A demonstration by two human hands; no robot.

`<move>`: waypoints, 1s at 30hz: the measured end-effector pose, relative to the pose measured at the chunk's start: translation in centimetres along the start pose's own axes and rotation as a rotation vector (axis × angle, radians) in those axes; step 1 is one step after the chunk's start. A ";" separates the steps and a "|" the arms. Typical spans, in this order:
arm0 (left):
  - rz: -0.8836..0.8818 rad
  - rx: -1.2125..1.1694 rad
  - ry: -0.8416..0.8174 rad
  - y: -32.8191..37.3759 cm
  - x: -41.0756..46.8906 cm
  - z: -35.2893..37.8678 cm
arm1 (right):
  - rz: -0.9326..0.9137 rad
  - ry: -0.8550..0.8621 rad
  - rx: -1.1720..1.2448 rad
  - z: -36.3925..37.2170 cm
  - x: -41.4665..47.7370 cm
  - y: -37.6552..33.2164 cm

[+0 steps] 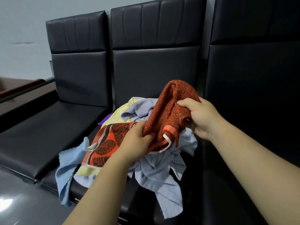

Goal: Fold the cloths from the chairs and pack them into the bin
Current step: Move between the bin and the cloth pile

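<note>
Orange cloth (168, 111): your left hand (138, 140) and right hand (201, 117) both grip it. Below them, a cloth pile (162, 172) covers the black chair (154, 70); pale wall (21, 21) beyond.

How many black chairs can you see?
3. The left chair, the middle chair under the pile of cloths, the right chair partly cut off by the frame. More may sit outside the picture.

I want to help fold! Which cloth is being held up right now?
The orange-red patterned cloth: the left hand and the right hand both grip it, while the blue cloths and the yellow cloth lie loose on the chair.
</note>
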State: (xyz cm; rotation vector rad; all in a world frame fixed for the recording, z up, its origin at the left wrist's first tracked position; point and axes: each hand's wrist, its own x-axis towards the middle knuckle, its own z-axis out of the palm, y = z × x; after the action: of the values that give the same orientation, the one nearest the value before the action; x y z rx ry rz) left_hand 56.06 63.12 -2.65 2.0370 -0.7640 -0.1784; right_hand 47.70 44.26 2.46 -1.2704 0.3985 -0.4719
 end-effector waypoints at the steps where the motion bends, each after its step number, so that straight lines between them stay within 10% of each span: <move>1: -0.006 -0.045 0.005 0.2 -0.1 0.3 | -0.024 0.007 -0.001 0.0 0.0 0.0; 18: -0.206 -0.920 -0.068 4.3 -0.5 3.8 | 0.062 -0.137 -0.312 -2.2 -3.0 0.6; 27: -0.239 -1.251 -0.455 14.0 -1.2 11.2 | 0.025 0.178 -0.169 -12.3 -7.6 -6.9; 30: -0.309 -1.121 -0.335 14.4 -0.3 15.0 | 0.084 0.340 -0.226 -17.0 -8.5 -8.8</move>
State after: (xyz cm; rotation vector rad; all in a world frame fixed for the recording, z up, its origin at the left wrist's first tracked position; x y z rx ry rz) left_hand 43.32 47.03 0.46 1.0282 -0.3702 -0.9174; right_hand 30.49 33.19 6.93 -1.3867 0.8076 -0.5851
